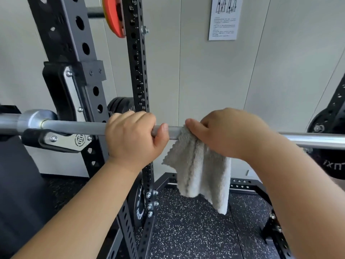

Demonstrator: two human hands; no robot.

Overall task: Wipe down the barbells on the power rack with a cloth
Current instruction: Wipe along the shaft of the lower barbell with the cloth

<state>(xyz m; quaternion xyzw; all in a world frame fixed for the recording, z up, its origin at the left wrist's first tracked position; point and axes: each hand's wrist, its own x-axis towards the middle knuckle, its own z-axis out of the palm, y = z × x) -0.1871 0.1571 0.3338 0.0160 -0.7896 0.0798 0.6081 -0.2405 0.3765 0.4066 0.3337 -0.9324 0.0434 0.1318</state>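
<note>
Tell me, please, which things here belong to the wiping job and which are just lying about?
Part of the job: barbell, gripped by the left hand; cloth, held on the bar by the right hand; power rack.
Just about: orange plate, black plate, wall notice, speckled floor.
</note>
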